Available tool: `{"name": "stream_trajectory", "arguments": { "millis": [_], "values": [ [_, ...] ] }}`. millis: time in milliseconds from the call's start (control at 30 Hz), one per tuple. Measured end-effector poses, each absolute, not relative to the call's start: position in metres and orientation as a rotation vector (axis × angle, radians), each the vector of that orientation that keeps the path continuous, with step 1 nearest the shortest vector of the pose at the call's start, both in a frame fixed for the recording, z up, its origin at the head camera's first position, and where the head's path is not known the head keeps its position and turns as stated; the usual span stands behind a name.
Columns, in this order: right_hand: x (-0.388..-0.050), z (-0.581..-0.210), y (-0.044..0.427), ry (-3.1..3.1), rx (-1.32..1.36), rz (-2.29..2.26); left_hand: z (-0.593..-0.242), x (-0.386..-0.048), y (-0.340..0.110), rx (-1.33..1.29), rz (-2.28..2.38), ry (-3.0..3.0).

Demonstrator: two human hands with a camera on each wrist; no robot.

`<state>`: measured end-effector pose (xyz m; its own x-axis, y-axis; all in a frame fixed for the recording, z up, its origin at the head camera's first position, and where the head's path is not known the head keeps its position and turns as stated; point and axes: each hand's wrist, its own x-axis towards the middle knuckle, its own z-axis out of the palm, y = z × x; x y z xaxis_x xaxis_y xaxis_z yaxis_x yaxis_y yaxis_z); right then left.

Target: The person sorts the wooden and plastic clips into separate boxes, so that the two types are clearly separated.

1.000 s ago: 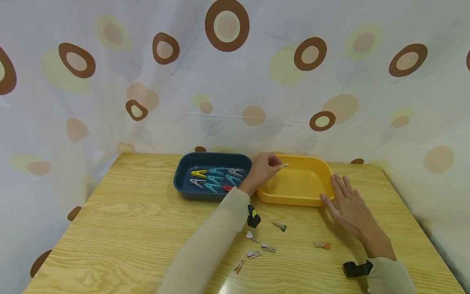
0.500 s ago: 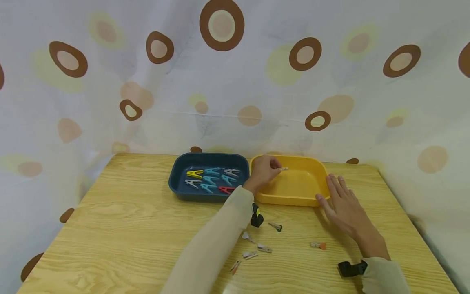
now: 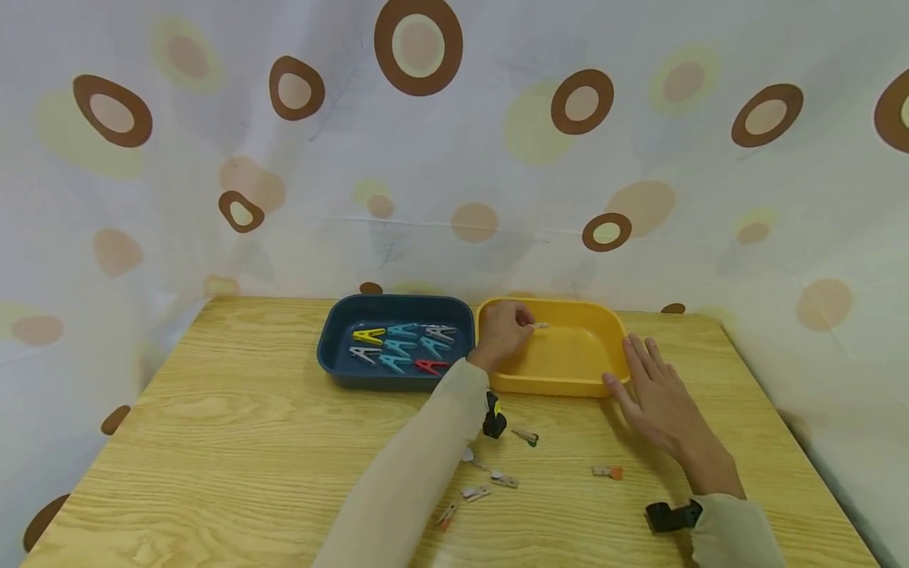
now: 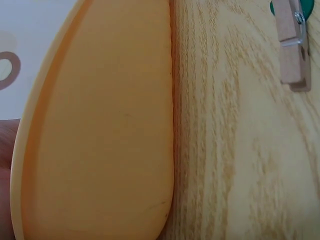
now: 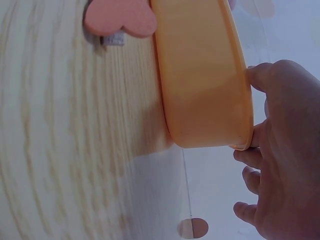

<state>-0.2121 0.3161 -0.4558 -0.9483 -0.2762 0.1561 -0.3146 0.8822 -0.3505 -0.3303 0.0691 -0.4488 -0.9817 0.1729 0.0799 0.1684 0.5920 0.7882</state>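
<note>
My left hand (image 3: 503, 335) reaches over the left part of a yellow tray (image 3: 554, 387) and pinches a small pale clothespin (image 3: 540, 325) by its end. In the left wrist view only a sliver of that hand shows behind the tray's rim, and the clothespin is hidden. With fingers extended, my right hand (image 3: 656, 402) rests against the tray's right end. The right wrist view has the thumb and a finger of the right hand (image 5: 290, 150) touching the rim of the yellow tray (image 5: 207, 110).
A dark blue tray (image 3: 383, 382) with several plastic clothespins touches the yellow tray's left side. On the wooden table (image 3: 248, 442) lie several small wooden clothespins, among them one with a green end (image 3: 527, 438) and one with an orange heart (image 3: 607, 472). A patterned curtain (image 3: 426, 158) hangs behind.
The head view has turned, so everything sits farther left. My left hand has lowered slightly into the yellow tray with the clothespin. The right hand keeps its place at the tray's end.
</note>
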Motion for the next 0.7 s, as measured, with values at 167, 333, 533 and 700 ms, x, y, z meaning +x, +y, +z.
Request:
{"name": "stream_trajectory", "arguments": {
  "millis": [167, 333, 533, 700],
  "values": [
    [-0.213, -0.457, 0.314, -2.944, 0.471, 0.580, -0.449, -0.331, 0.065, 0.377, 1.386, 2.811],
    [-0.214, -0.457, 0.312, -2.946, 0.469, 0.564, -0.448, -0.330, 0.061, 0.471, 1.394, 2.805],
    [-0.213, -0.455, 0.313, -2.947, 0.468, 0.560, -0.438, -0.325, 0.058, 0.576, 1.445, 2.746],
    [-0.212, -0.454, 0.315, -2.962, 0.460, 0.556, -0.427, -0.313, 0.053, 0.656, 1.458, 2.686]
  ]
}}
